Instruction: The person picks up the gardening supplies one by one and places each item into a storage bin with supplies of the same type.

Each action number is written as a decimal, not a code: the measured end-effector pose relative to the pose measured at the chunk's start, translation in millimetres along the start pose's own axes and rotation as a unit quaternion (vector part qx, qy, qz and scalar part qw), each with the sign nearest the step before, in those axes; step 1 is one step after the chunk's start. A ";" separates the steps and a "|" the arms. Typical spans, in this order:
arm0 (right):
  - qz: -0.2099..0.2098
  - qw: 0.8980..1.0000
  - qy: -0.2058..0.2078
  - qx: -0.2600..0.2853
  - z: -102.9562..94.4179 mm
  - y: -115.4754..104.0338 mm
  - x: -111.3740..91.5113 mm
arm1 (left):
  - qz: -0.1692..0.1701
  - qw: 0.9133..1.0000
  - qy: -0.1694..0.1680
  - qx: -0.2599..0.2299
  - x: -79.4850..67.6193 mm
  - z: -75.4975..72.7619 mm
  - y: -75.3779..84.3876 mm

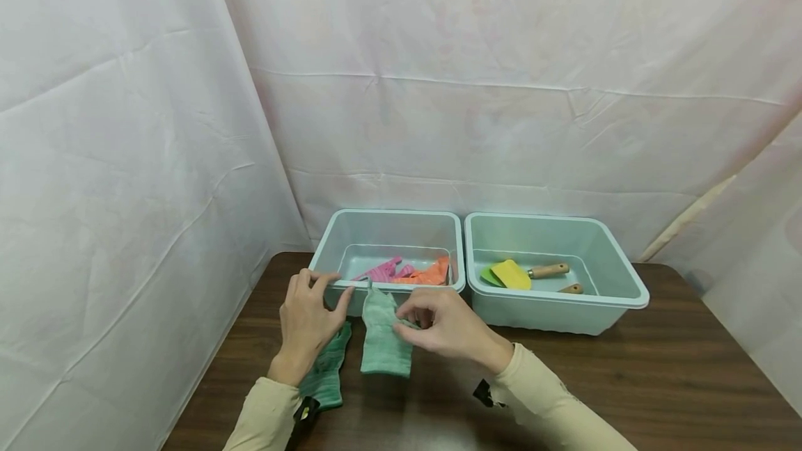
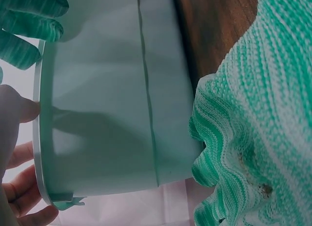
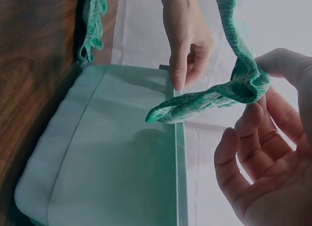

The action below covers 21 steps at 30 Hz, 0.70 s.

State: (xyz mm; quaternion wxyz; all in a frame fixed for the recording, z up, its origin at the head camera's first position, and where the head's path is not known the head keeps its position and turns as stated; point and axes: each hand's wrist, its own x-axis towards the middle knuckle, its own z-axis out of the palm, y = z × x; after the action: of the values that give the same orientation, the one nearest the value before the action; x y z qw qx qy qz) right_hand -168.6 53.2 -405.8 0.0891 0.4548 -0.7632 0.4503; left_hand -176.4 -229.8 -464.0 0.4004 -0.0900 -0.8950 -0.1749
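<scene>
In the head view, my left hand [image 1: 305, 319] is at the front rim of the left pale green bin [image 1: 354, 303]. The left wrist view shows its thumb outside the rim and its fingers inside, gripping the edge. My right hand [image 1: 447, 322] pinches a green knit glove [image 1: 385, 339] between thumb and forefinger. The glove hangs in front of the bin, its finger ends [image 3: 163, 112] up against the rim in the right wrist view. A second green glove [image 1: 328, 371] lies on the table, partly covered by my left wrist in the head view.
A pink striped glove [image 1: 379, 270] and an orange glove [image 1: 432, 273] lie inside the left bin. Close beside it stands a similar right bin [image 1: 539, 313], holding a yellow blade [image 1: 512, 274], a green blade [image 1: 491, 276] and wooden handles [image 1: 550, 270]. White cloth [image 1: 501, 124] hangs behind.
</scene>
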 end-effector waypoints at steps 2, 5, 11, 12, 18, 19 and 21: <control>-0.002 1.000 0.000 -0.001 0.1 -0.3 1.3 | 0.000 1.000 0.000 0.002 -0.1 -0.2 -0.3; -0.003 1.000 -0.001 0.001 -0.4 -1.8 3.2 | 0.002 1.000 0.001 0.002 -0.1 -0.4 -0.4; -0.002 1.000 0.005 0.004 -4.8 -3.9 5.8 | 0.002 1.000 0.000 0.000 -0.2 0.2 -0.2; -0.001 1.000 0.006 0.003 -5.8 -4.1 6.2 | 0.002 1.000 0.000 0.000 -0.3 0.4 -0.4; 0.011 1.000 0.007 -0.005 -13.1 -6.9 9.7 | 0.001 1.000 0.002 0.000 -0.7 0.6 -0.9; 0.012 1.000 0.009 -0.006 -14.6 -7.3 10.8 | 0.001 1.000 0.001 -0.001 -0.8 0.7 -0.8; 0.015 1.000 0.015 -0.008 -17.9 -7.9 13.1 | -0.001 1.000 0.000 -0.002 -1.0 1.0 -0.8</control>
State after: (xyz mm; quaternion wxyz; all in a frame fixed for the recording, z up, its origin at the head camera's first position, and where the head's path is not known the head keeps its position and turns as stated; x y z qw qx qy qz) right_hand -174.9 57.4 -383.5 0.0971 0.4356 -0.7723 0.4521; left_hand -176.6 -230.2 -465.5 0.4004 -0.0898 -0.8946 -0.1768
